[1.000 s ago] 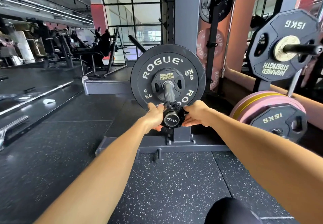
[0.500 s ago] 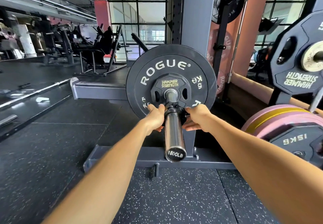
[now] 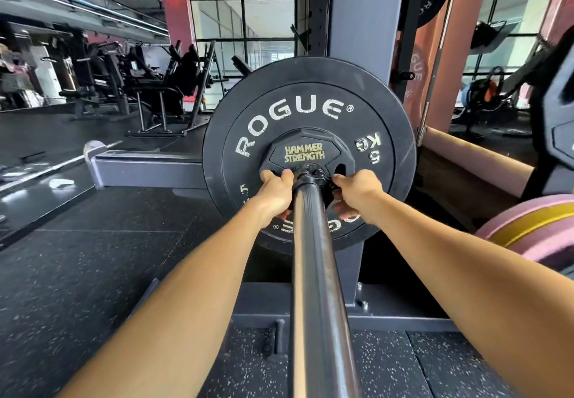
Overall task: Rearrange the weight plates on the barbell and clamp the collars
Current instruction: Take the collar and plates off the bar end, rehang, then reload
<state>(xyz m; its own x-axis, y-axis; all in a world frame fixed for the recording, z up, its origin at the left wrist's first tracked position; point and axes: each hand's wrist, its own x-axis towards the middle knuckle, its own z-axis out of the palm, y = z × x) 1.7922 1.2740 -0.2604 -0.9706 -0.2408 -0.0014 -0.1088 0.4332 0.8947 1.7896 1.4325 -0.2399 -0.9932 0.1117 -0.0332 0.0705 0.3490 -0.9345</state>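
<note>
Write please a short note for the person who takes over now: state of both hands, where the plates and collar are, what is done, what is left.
Left hand: fingers curled on the collar, left side.
Right hand: holds the same collar from the right side.
Collar: on the barbell sleeve, close up against the small plate.
Plates: small Hammer Strength plate sits in front of the big Rogue plate, both on the sleeve.
Done: this side's plates are loaded, collar is at the plates.
Left: I cannot see whether the collar is locked, so clamp or check it. The other end of the bar is out of view.
</note>
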